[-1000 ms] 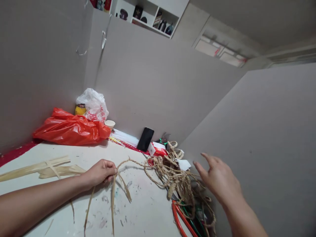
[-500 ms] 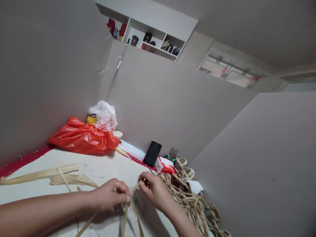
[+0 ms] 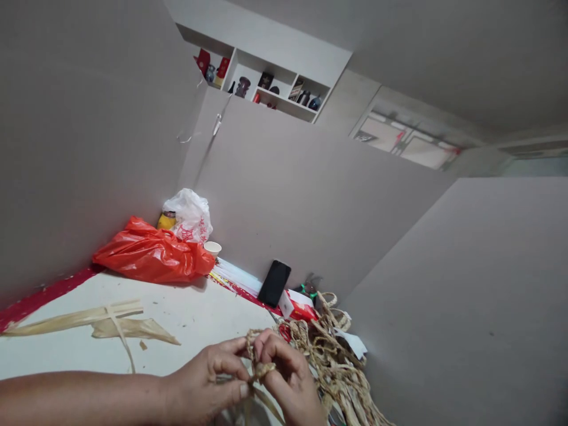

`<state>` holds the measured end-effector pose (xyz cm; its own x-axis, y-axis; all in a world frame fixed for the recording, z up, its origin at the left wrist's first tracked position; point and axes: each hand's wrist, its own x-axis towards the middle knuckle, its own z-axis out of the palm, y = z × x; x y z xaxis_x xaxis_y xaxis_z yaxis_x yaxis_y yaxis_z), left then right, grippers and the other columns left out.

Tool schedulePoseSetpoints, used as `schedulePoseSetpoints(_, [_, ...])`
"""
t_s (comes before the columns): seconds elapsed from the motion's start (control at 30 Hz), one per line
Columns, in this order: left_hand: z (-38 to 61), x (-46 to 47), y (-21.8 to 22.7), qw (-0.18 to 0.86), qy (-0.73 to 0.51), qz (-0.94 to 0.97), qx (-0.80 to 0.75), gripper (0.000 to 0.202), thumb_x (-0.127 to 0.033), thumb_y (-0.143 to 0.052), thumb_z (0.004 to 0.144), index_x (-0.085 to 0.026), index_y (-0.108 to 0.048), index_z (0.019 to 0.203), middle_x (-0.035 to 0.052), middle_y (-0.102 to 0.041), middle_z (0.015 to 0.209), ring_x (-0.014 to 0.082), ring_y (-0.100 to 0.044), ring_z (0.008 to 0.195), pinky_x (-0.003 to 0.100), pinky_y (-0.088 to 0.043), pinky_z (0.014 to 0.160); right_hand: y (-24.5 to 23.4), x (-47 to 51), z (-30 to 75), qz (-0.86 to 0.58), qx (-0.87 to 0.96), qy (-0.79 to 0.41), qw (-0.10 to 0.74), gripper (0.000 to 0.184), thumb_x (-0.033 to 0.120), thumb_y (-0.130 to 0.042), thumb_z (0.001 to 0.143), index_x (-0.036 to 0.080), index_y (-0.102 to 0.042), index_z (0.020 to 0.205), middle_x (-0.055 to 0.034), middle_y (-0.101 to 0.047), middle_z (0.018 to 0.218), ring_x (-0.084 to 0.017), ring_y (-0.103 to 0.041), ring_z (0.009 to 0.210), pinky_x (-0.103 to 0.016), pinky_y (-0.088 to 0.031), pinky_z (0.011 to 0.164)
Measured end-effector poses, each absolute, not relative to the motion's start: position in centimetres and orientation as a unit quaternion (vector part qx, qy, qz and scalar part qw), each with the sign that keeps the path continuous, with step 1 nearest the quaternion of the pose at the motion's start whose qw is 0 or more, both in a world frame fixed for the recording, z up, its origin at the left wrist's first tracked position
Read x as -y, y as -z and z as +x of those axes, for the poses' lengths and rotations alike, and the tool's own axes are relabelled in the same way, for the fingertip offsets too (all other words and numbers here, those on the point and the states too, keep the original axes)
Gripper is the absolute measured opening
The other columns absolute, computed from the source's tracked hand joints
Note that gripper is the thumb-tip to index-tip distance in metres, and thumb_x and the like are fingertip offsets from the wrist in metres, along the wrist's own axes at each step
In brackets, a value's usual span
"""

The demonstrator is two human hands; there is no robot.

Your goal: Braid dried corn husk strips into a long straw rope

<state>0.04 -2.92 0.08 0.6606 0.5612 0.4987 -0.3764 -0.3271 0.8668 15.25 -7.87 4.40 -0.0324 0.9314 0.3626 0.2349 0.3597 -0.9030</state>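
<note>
At the lower middle of the view, just above the surface [image 3: 202, 313], a cord [image 3: 250, 349] runs between two hands, bent into a small loop with its short twisted end [image 3: 265, 371] lying across it. The left hand [image 3: 208, 376] holds it from one side, fingers narrowed on the cord, the thumb tip just below the crossing. The right hand [image 3: 288, 373] meets it from the other side, its fingers curled and closed on the cord near the short end. Flat strips [image 3: 267, 405] hang below the crossing, partly hidden by the hands. Just beyond the right hand lies a tangled heap [image 3: 346, 378] of similar cord, with a white scrap [image 3: 352, 343] at its far edge. Behind it are a red and white box [image 3: 299, 306] and a dark phone [image 3: 274, 284] that leans back, tilted. To the left, pale leaves [image 3: 66, 319] lie flat, a thin strip [image 3: 119, 331] crossing them. Farther back, a red bag [image 3: 153, 254] rests beside a cup [image 3: 213, 248], with a white bag [image 3: 193, 213] and a yellow jar [image 3: 166, 220] behind it. High on the wall, a shelf [image 3: 248, 59] holds small ornaments.
</note>
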Motion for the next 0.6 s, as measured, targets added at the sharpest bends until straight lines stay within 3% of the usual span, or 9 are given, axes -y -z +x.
schedulePoseSetpoints(0.13, [-0.5,2.6,-0.2,0.443,-0.439,0.778,-0.071,0.021,-0.028,-0.048,0.086,-0.018,-0.066,0.087,0.0125,-0.064,0.100,0.0242,-0.044,0.122,0.043,-0.034,0.100,-3.8,7.8,16.5,-0.445,0.601,-0.412,0.521,0.017,0.021,-0.060,0.074,0.017,-0.059,0.058,-0.0031,-0.052,0.071,-0.016,-0.047,0.066,-0.027,-0.037,0.061])
schedulePoseSetpoints(0.33, [-1.2,1.6,-0.4,0.207,-0.464,0.860,-0.047,0.021,-0.016,-0.041,0.085,-0.018,-0.061,0.091,0.0104,-0.062,0.093,0.0186,-0.056,0.096,0.037,-0.040,0.095,-2.7,7.3,16.5,-0.401,0.435,-0.576,0.564,0.012,0.022,-0.066,0.069,0.016,-0.066,0.058,-0.0015,-0.056,0.062,-0.014,-0.049,0.062,-0.025,-0.040,0.063])
schedulePoseSetpoints(0.5, [-1.5,0.3,-0.2,0.097,-0.417,0.904,-0.018,0.028,-0.011,-0.042,0.084,-0.015,-0.056,0.107,0.0126,-0.061,0.108,0.0198,-0.051,0.107,0.035,-0.039,0.098,-1.3,6.4,15.8,-0.387,0.246,-0.659,0.597,0.010,0.020,-0.074,0.063,0.014,-0.066,0.062,0.0007,-0.061,0.063,-0.009,-0.052,0.057,-0.019,-0.043,0.059])
schedulePoseSetpoints(0.6, [-1.5,-0.2,0.1,0.059,-0.382,0.922,-0.031,0.029,-0.010,-0.038,0.084,-0.014,-0.056,0.107,0.0125,-0.061,0.105,0.0199,-0.051,0.104,0.035,-0.041,0.097,-0.7,6.0,15.8,-0.362,0.173,-0.702,0.588,0.010,0.019,-0.074,0.065,0.013,-0.067,0.068,0.0009,-0.063,0.064,-0.007,-0.053,0.052,-0.017,-0.043,0.052])
